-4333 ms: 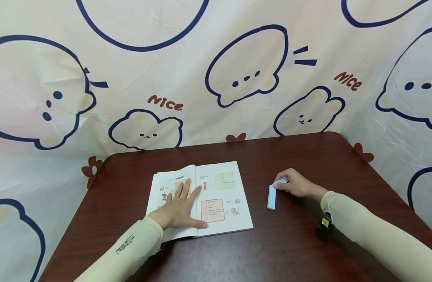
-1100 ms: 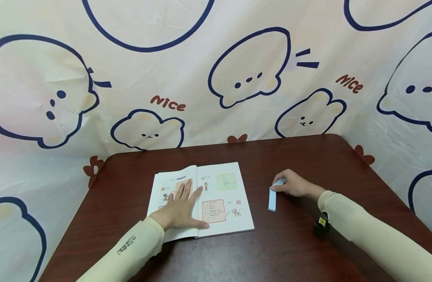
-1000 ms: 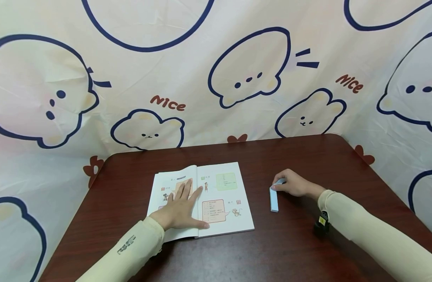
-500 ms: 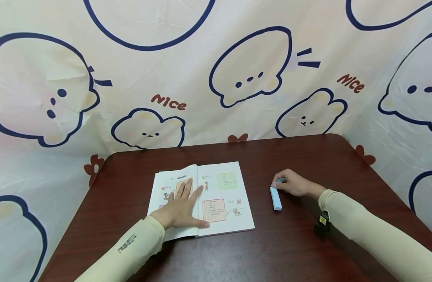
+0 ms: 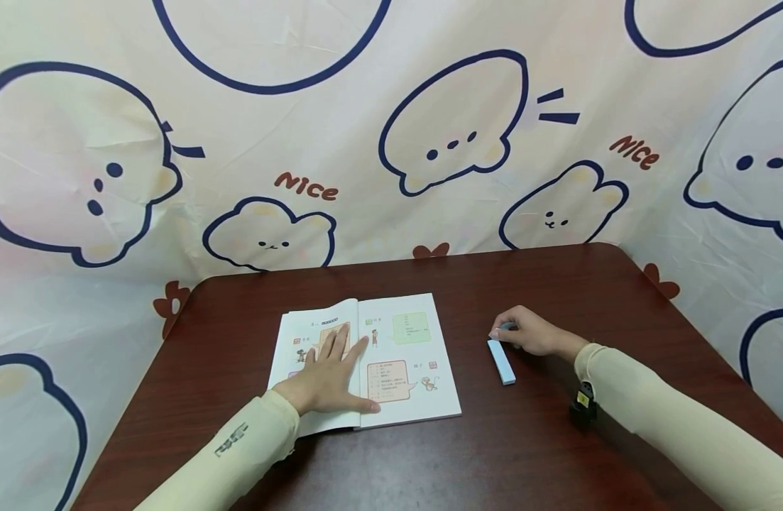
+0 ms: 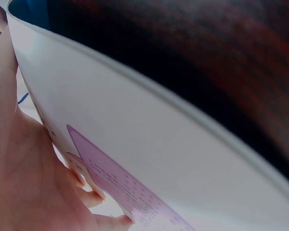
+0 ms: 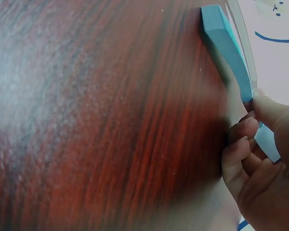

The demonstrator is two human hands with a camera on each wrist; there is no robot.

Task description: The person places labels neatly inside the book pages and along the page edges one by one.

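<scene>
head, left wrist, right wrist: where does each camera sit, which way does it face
Head: head-worn, facing forward and down at the table and open book; left hand, right hand show.
Left wrist: worn there, facing the book; left hand shows.
Right wrist: worn there, facing blue object; right hand shows.
Head and right wrist share the blue object.

1 book [image 5: 412, 348] on table [image 5: 442, 461], left of bar [image 5: 502, 363]; cloth [image 5: 359, 149] behind.

One left grip [image 5: 325, 378], one right grip [image 5: 534, 332], two cream sleeves [image 5: 672, 415]. One wood-grained surface [image 5: 468, 461]. One open book [image 5: 400, 351] showing two facing pages [image 5: 440, 341], the right one with two framed text boxes [image 5: 411, 328]. One light-blue bar-shaped object [image 5: 502, 363]. On the backdrop [image 5: 346, 142], two "Nice" words [image 5: 306, 187] and three brown flowers [image 5: 667, 288] by the surface's edge.
</scene>
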